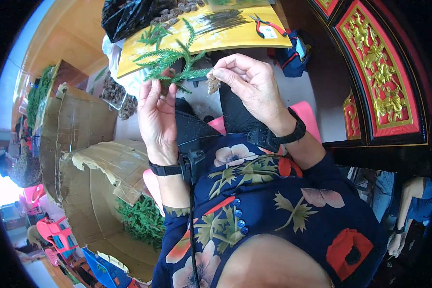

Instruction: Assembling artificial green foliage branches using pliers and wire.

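A green artificial-looking pine branch [165, 58] with several needle-covered sprigs spreads out in front of me, over the table's near edge. My left hand [157, 113] has its thumb and fingers closed on the lower left part of the branch. My right hand [252, 84] pinches a small brown pine cone [213, 83] between thumb and forefinger, at the right end of the branch. The cone hangs just below the fingertips. Whether a wire joins it to the branch is too small to tell.
A yellow table [216, 41] carries red-handled pliers [266, 26], dark thin wires [223, 20], several brown cones [168, 17] and a black plastic bag [129, 19]. At my left stands an open cardboard box [89, 115] holding green branches [141, 221]. Another person's arm [408, 201] shows at right.
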